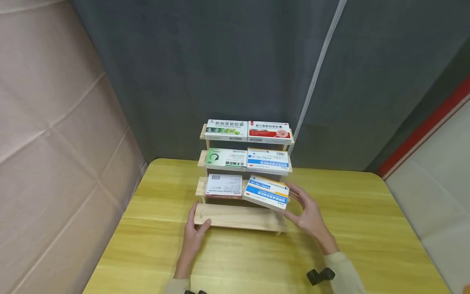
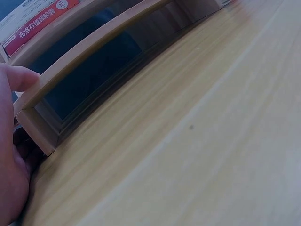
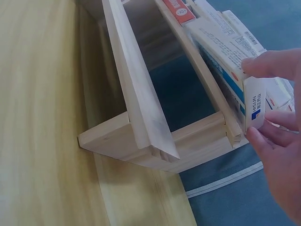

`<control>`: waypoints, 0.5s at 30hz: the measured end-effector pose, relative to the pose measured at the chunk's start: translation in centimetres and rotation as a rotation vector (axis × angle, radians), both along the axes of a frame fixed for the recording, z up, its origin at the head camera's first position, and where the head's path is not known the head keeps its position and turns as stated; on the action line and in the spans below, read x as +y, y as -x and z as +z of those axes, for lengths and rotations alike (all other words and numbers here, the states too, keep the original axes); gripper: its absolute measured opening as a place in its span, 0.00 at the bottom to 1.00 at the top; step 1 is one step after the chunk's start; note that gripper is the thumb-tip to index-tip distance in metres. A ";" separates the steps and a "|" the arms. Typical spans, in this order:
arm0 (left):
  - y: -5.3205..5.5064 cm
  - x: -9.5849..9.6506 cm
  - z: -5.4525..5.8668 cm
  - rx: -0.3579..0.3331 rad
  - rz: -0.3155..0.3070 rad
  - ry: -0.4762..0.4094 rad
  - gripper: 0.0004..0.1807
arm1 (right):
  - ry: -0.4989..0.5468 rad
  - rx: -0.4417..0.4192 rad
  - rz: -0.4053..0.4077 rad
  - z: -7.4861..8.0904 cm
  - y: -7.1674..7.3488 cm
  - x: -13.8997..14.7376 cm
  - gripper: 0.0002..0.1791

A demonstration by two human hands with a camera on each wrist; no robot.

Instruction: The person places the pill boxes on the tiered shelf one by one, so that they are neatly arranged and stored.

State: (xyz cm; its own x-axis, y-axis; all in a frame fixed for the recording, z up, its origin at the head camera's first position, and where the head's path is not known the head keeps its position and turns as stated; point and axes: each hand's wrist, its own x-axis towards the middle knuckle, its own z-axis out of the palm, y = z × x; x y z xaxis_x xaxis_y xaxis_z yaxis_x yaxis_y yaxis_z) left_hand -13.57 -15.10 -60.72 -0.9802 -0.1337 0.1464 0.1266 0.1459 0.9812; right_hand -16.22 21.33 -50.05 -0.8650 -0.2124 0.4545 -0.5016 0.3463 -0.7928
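A stepped wooden rack (image 1: 240, 216) stands on the table, its lowest step bare. My left hand (image 1: 193, 232) grips the left end of that step; in the left wrist view the thumb lies on the front rail and the other fingers are partly hidden behind the side. With thumb and fingers, my right hand (image 1: 310, 214) pinches the right end of a white, blue and yellow medicine box (image 1: 267, 192). This box sits askew at the right of the second-lowest step. Beside it lies a white box with a red side (image 1: 224, 185), printed "12" in the left wrist view.
Higher up are a green-and-white box (image 1: 226, 158), another blue-and-white box (image 1: 268, 160), a white box with green print (image 1: 225, 130) and a red-and-white box (image 1: 269, 130). A dark grey curtain (image 1: 220, 73) hangs behind the wooden table (image 1: 349, 216). Pale panels flank both sides.
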 end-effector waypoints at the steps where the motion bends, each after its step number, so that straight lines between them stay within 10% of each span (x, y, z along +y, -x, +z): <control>1: 0.0 0.0 0.0 -0.002 -0.002 0.001 0.44 | -0.001 -0.002 0.004 0.0 0.1 0.0 0.47; 15: 0.0 0.1 0.3 -0.006 -0.009 -0.006 0.44 | -0.023 -0.034 0.057 0.1 1.2 0.0 0.47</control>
State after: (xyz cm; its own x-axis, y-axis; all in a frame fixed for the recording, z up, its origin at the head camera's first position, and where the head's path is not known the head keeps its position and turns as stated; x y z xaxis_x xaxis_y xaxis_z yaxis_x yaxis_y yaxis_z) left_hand -13.55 -15.00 -60.45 -0.9822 -0.1261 0.1393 0.1215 0.1392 0.9828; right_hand -17.38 21.29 -49.90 -0.8659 -0.2719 0.4199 -0.4943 0.3357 -0.8018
